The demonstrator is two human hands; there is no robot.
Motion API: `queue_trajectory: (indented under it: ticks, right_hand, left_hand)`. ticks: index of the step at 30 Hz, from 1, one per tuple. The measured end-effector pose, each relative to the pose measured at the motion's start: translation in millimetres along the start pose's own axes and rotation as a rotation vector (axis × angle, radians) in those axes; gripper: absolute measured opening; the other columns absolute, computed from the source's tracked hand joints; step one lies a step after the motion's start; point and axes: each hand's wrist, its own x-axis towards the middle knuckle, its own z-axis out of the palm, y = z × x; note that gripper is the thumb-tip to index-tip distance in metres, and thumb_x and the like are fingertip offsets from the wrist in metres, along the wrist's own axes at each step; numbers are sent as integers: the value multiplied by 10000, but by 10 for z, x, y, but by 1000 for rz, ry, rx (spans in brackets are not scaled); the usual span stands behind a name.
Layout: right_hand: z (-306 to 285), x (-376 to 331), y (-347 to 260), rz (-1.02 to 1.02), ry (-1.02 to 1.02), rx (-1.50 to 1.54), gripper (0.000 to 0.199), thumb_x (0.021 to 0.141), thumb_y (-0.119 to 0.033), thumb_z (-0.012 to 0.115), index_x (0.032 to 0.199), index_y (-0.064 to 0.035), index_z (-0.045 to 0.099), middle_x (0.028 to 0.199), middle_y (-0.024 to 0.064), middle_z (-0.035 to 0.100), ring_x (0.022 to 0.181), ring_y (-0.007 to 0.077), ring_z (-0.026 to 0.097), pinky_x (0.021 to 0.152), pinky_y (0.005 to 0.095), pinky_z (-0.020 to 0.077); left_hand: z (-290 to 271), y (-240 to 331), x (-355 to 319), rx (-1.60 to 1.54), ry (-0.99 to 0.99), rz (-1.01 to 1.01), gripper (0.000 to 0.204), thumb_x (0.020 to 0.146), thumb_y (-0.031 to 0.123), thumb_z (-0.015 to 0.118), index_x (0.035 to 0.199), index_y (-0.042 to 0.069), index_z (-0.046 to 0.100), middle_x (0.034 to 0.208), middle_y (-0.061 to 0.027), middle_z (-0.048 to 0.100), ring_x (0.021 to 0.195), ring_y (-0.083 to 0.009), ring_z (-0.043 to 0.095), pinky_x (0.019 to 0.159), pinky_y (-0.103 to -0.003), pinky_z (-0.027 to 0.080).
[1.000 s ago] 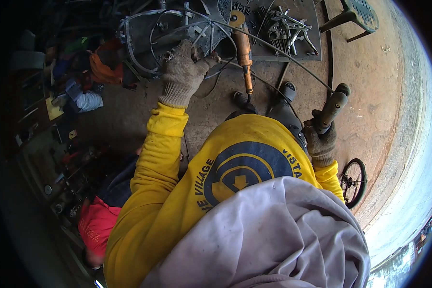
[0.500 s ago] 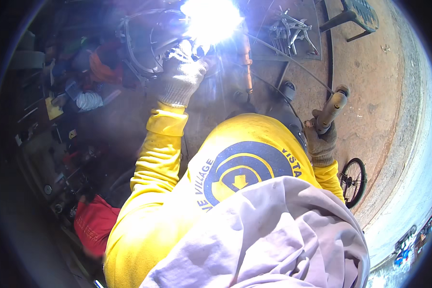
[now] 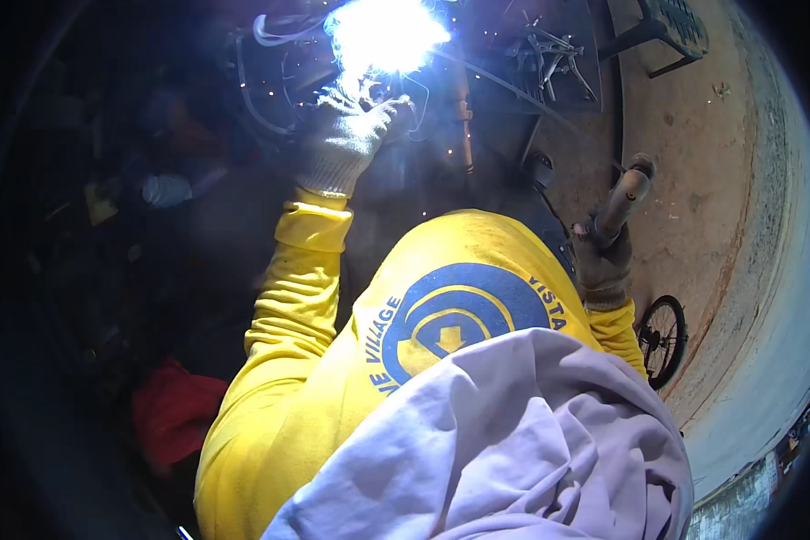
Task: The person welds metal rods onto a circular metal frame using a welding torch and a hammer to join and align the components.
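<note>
My right hand (image 3: 601, 261), in a knit work glove, is closed around the grip of a welding electrode holder (image 3: 623, 200). From the holder a thin rod (image 3: 499, 83) slants up and left to a dazzling white welding arc (image 3: 387, 36). My left hand (image 3: 344, 139), in a pale knit glove, is just below the arc, fingers curled at something dark that the glare hides. A curved metal frame (image 3: 254, 94) shows left of that hand. To the right of the arc, an orange-brown tube (image 3: 463, 117) points down toward me.
Bare metal parts (image 3: 553, 58) lie heaped on a dark surface at the upper right. A dark green plastic chair (image 3: 670, 31) stands beyond. A bicycle wheel (image 3: 662, 342) is at the right, by my elbow. Red cloth (image 3: 178, 409) shows at the lower left amid deep shadow.
The surroundings, especially on the left, have become darker. Scattered sparks now show around the arc. Both hands stay in nearly the same places, with the left fingers slightly shifted.
</note>
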Motion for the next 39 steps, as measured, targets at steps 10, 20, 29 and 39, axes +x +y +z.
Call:
queue_trajectory:
  ticks: [10, 20, 29, 39]
  right_hand:
    - [-56, 30, -95, 58, -59, 76, 386, 904, -15, 638, 1275, 38, 548, 885, 66, 655, 746, 154, 658, 669, 282, 557]
    - [-69, 21, 36, 125, -34, 55, 411, 810, -110, 776, 1184, 7, 652, 999, 109, 721, 878, 183, 691, 836, 321, 547]
    - [-27, 16, -13, 100, -27, 19, 375, 847, -143, 788, 1162, 10, 657, 937, 75, 703, 778, 130, 666, 733, 288, 553]
    - [3, 29, 16, 97, -1, 42, 390, 830, -139, 795, 1166, 3, 657, 980, 94, 713, 782, 145, 681, 729, 285, 565]
  left_hand:
    - [27, 25, 119, 329, 155, 529, 489, 755, 383, 859, 1020, 38, 637, 728, -68, 511, 627, -241, 516, 585, -361, 477]
    - [-42, 221, 121, -23, 26, -90, 462, 733, 374, 888, 807, 67, 551, 747, -60, 507, 655, -234, 524, 597, -379, 461]
    - [-95, 239, 166, 228, 143, 129, 313, 832, 222, 814, 949, 8, 617, 833, -96, 652, 686, -207, 614, 648, -317, 529]
    - [-120, 284, 119, -239, 25, -54, 280, 850, 6, 683, 1115, -35, 600, 839, -88, 687, 717, -139, 650, 595, -303, 524]
